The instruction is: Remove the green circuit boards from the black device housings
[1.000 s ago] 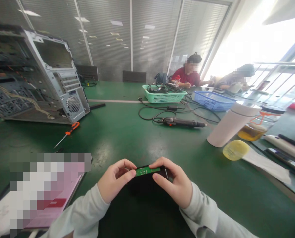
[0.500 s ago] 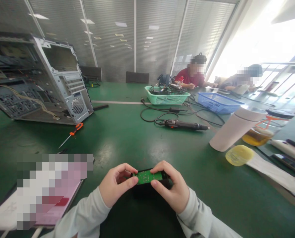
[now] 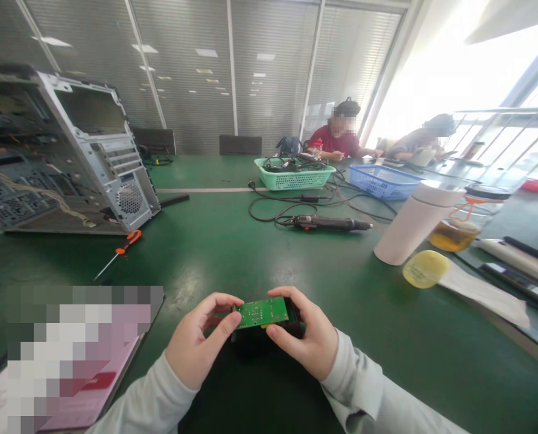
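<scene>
A green circuit board point(image 3: 263, 311) lies face up between my hands, dotted with small solder points. My left hand point(image 3: 191, 345) pinches its left end, thumb on top and fingers at the far edge. My right hand point(image 3: 312, 339) is closed around the right side of a black case point(image 3: 295, 308), with its fingertips near the board's edge. The board sits tilted, partly raised from the case, and a small yellow part shows beneath its near edge. The underside of the case is lost in dark shadow.
An open computer case point(image 3: 128, 193) stands left, near an orange screwdriver point(image 3: 128, 242). An electric screwdriver point(image 3: 330, 223) lies ahead, before green point(image 3: 296, 179) and blue point(image 3: 384, 184) baskets. A pale tumbler point(image 3: 416, 226) and yellow-lidded item point(image 3: 425, 269) are right. Two people sit across the table.
The circuit board has come up out of the black case and tilted, so its near edge now shows. The whole view has shifted slightly; both hands keep their hold.
</scene>
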The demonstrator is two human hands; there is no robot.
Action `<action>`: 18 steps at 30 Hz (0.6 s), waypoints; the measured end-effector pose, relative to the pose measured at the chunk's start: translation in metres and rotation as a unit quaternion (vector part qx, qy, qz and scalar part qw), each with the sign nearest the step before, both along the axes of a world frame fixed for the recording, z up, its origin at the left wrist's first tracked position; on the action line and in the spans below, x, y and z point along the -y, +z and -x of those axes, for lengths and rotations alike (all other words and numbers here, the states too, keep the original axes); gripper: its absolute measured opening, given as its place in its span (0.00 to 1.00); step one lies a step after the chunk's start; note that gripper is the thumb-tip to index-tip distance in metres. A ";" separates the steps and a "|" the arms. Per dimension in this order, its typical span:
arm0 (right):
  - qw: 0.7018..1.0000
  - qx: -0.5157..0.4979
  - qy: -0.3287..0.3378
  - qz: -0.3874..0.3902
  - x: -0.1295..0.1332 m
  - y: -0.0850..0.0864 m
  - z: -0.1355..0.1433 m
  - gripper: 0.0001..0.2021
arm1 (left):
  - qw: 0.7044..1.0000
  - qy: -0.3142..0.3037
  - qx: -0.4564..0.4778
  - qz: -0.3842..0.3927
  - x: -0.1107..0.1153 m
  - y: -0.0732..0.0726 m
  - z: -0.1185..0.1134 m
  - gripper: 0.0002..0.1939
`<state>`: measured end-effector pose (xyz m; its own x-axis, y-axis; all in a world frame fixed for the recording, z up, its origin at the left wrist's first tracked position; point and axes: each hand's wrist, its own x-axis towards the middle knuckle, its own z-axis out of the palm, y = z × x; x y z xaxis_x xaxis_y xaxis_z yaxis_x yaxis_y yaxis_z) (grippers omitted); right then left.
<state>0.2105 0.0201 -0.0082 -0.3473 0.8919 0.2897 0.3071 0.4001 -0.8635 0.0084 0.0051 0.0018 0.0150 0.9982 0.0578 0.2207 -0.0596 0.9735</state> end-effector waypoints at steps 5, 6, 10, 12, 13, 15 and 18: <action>0.999 -0.021 0.007 0.038 0.001 0.006 0.000 0.14 | 1.000 0.008 -0.006 0.010 0.001 0.003 -0.001 0.14; 0.999 -0.026 0.007 0.045 0.000 0.007 0.000 0.14 | 1.000 0.002 -0.021 0.008 0.003 0.006 -0.002 0.13; 0.996 -0.050 0.039 0.068 -0.001 0.013 -0.003 0.12 | 0.990 -0.039 -0.124 -0.059 0.013 0.017 -0.008 0.16; 0.993 -0.055 0.067 0.083 -0.001 0.014 -0.003 0.12 | 0.982 -0.059 -0.161 -0.079 0.017 0.022 -0.010 0.14; 0.991 -0.059 0.078 0.090 -0.001 0.013 -0.003 0.14 | 0.982 -0.061 -0.161 -0.074 0.018 0.022 -0.011 0.13; 0.988 -0.069 0.084 0.107 -0.003 0.011 -0.004 0.18 | 0.991 -0.047 -0.123 -0.037 0.016 0.021 -0.011 0.12; 0.986 -0.078 0.060 0.138 -0.008 0.008 -0.007 0.25 | 0.999 0.014 0.029 0.027 0.007 0.014 -0.007 0.11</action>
